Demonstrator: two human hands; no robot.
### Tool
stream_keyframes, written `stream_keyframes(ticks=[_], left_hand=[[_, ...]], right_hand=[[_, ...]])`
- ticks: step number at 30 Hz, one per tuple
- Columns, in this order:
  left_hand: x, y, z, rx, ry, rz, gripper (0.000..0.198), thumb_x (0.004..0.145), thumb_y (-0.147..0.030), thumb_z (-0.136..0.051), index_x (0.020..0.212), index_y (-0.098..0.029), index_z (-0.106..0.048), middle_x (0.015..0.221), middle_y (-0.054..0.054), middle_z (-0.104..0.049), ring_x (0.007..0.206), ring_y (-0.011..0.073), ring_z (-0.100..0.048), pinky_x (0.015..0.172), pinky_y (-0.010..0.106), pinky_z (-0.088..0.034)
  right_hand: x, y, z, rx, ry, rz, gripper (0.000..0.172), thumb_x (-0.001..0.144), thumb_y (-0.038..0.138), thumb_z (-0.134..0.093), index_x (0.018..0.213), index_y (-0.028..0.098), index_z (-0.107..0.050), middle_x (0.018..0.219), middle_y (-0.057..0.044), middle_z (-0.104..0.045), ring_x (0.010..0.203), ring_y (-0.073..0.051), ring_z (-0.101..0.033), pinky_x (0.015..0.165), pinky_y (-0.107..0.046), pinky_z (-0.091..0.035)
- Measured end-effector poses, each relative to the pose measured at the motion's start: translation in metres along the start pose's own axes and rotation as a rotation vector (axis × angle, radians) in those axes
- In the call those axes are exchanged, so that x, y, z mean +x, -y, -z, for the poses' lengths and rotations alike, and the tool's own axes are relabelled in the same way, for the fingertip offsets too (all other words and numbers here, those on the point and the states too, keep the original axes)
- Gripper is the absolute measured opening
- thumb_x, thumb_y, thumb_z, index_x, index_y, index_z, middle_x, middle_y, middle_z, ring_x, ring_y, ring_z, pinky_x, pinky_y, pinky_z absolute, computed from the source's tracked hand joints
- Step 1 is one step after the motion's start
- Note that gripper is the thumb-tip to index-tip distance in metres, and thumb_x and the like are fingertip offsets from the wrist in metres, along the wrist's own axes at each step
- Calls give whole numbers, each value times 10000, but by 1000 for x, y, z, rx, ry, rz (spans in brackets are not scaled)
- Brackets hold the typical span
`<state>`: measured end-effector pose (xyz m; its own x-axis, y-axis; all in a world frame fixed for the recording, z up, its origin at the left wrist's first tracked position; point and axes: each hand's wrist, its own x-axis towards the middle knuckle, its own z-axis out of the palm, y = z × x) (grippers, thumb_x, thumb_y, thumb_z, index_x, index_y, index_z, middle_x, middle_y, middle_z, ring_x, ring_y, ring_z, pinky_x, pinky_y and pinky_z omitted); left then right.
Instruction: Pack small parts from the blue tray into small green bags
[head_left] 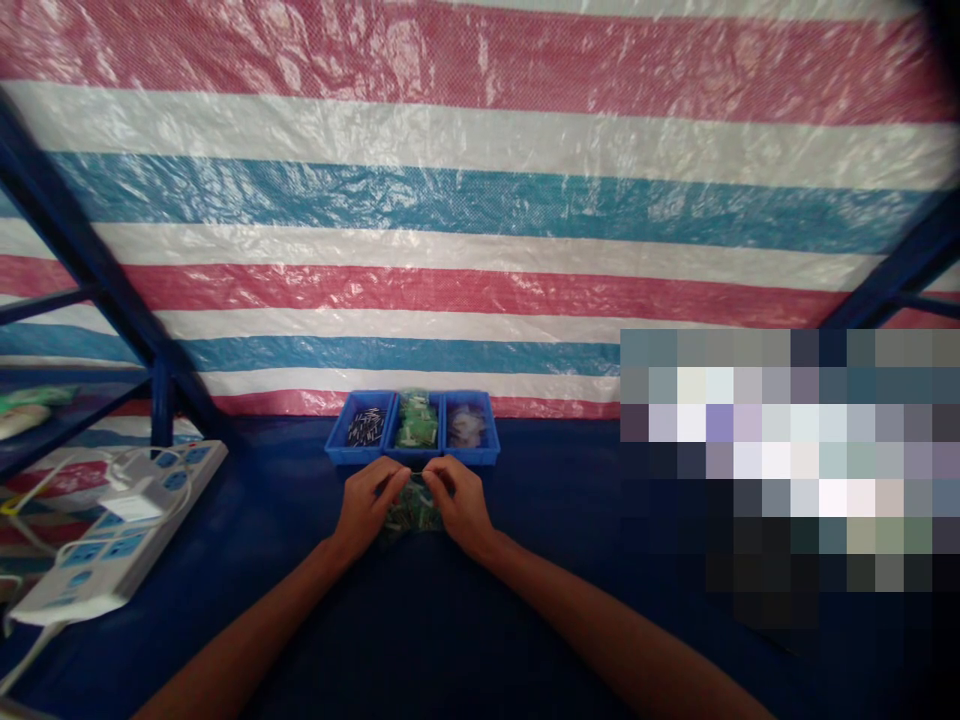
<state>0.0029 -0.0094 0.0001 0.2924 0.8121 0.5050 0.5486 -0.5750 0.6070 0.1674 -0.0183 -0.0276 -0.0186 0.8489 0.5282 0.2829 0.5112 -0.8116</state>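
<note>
Two bare hands are meeting over a dark blue table (pixel 420 640) while I am following from a distance through the head camera. The left hand (pixel 375 492) and right hand (pixel 461 497) are each closing thumb and forefinger in a pinch, apparently gripping the upper edge of a green packet (pixel 414 508). The packet is lying between the hands, just in front of three bins. A pale line is running between the fingertips; I am finding it too thin to tell whether it is the packet's edge or a separate piece.

Beyond the knuckles, the left bin (pixel 341 458) is holding slim dark pieces (pixel 367 428), the middle bin (pixel 412 457) green packets (pixel 418 420), and the right bin (pixel 480 457) pale, cloudy pieces (pixel 465 427). Off to the left, a white power strip (pixel 82 580) is carrying a plugged-in adapter (pixel 135 497) and loose cable.

What I am watching for is trouble at the pinch: glossy film could be slipping from such a small hold, or an uneven pull could be splitting the edge and spilling the contents. With the fingers working so near the bins, a sudden release could be sending knuckles into the front walls and jolting the pieces inside.
</note>
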Motion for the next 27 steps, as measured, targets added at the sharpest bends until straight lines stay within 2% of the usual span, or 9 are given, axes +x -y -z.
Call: stream_keyframes(ticks=[4, 9, 17, 22, 27], left_hand=[[-1, 2, -2, -49, -21, -27, 201, 873, -334, -519, 874, -177, -646, 846, 45, -653, 729, 146, -589, 676, 246, -461], [-1, 3, -3, -53, -57, -67, 159, 849, -296, -568, 878, -192, -685, 866, 47, -664, 790, 157, -607, 749, 263, -478], [-2, 5, -2, -30, -84, -57, 135, 851, -263, -568, 845, -168, -663, 827, 38, -652, 709, 133, -593, 681, 240, -470], [-2, 7, -3, -36, -105, -47, 145, 859, -261, -558, 800, -156, -639, 783, 28, -636, 687, 125, -585, 661, 229, -456], [-2, 4, -2, -25, -98, -50, 143, 862, -257, -554, 848, -165, -663, 796, 28, -654, 711, 134, -598, 695, 239, -458]], right_hand=[[0, 1, 1, -25, -10, -11, 249, 914, 291, -438, 740, 180, -578, 698, -11, -566, 651, -132, -518, 603, -228, -385], [1, 1, 2, -18, -3, -25, 260, 921, 294, -426, 740, 180, -574, 721, -17, -575, 673, -135, -526, 604, -224, -389], [0, 1, 0, 53, 6, -28, 161, 872, 299, -518, 876, 174, -620, 755, -17, -600, 635, -127, -534, 589, -226, -408], [0, 0, 0, 62, -6, -12, 143, 862, 274, -531, 820, 171, -621, 738, -13, -584, 646, -126, -535, 602, -224, -409], [0, -1, -1, 41, -4, -17, 170, 885, 280, -501, 809, 175, -610, 731, -11, -582, 657, -129, -531, 616, -228, -403]])
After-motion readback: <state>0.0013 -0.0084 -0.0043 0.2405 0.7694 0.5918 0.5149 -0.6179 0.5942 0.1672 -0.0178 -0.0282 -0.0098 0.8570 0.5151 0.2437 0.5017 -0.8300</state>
